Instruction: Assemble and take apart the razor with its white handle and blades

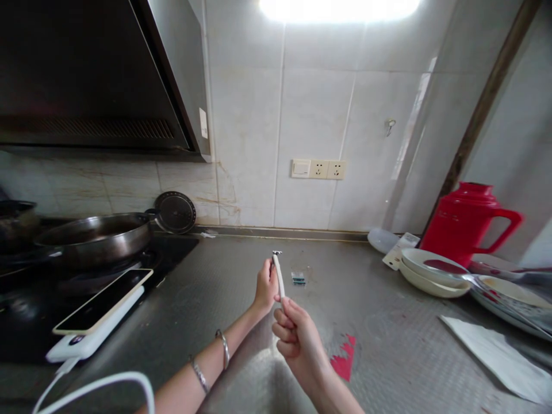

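I hold a slim white razor (pixel 279 275) upright over the steel counter (pixel 241 299). My right hand (pixel 297 339) is closed around its lower handle. My left hand (pixel 266 286) pinches the handle higher up, just below the small dark head at the top. Two metal bangles circle my left wrist. A small greenish blade cartridge (pixel 298 278) lies on the counter just right of my hands.
A phone on a white power bank (pixel 98 313) with a white cable lies at the left by a black stove with a wok (pixel 95 237). Stacked plates and bowls (pixel 435 270), a red jug (pixel 468 221) and paper (pixel 495 356) are at the right. Red scraps (pixel 345 359) lie near me.
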A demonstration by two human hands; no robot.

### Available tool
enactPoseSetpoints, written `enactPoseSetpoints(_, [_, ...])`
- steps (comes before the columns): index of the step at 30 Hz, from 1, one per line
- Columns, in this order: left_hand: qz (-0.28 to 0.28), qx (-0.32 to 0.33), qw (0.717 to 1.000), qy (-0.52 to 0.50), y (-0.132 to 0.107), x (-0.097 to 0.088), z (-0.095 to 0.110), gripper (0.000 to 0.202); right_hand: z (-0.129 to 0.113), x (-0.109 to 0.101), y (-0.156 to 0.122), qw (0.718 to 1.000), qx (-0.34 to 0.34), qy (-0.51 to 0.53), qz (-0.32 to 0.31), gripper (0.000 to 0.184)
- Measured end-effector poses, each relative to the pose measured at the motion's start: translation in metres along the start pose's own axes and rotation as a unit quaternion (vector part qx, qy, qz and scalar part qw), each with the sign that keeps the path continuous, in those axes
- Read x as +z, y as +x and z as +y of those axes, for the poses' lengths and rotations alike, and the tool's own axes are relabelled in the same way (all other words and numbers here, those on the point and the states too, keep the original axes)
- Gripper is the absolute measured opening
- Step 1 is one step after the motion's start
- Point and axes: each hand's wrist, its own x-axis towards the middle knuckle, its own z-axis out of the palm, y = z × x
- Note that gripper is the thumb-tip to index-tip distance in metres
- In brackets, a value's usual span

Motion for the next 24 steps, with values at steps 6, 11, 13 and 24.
enactPoseSetpoints(6, [-0.008,0.001,1.000,-0.016,-0.003,0.001,0.003,0.019,-0.007,0.005,0.005,1.000,-0.024,0.002,0.001,0.042])
enactPoseSetpoints(11, [-0.001,-0.007,1.000,-0.012,0.000,0.001,-0.001,0.020,0.006,0.003,0.000,1.000,-0.004,-0.009,0.001,0.042])
enactPoseSetpoints(13, [-0.010,-0.009,1.000,-0.011,-0.001,0.000,0.001,0.019,0.003,0.004,0.000,1.000,-0.014,-0.011,-0.003,0.041])
enactPoseSetpoints(24, [-0.004,0.010,1.000,0.004,-0.002,0.001,0.004,0.017,-0.001,0.002,0.002,1.000,-0.024,-0.017,0.009,0.045])
